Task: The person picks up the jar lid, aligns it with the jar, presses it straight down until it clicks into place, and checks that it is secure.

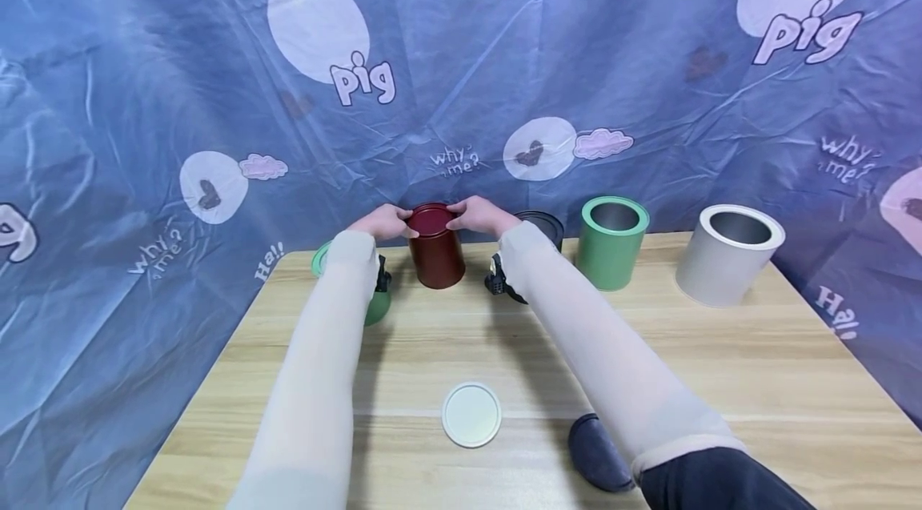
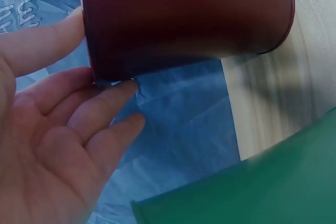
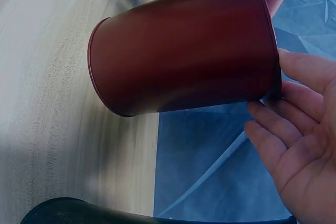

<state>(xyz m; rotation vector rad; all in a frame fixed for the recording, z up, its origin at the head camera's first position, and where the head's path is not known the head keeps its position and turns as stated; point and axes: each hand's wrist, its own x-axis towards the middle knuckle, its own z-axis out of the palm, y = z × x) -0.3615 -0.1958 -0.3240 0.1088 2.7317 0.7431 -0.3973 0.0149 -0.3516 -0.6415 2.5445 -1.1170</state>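
A dark red can stands near the table's back edge, its top covered by a red lid. My left hand holds the left side of its top rim. On the opposite side my right hand grips the same rim. In the left wrist view the thumb lies at the rim, with the fingers bent round behind it. The right thumb likewise touches the rim in the right wrist view, other fingertips just under the edge.
Left of the red can is a green can, partly behind my left sleeve. Right of it stand a black can, a light green can and a white can. A white lid and a dark rounded object lie nearer on the table.
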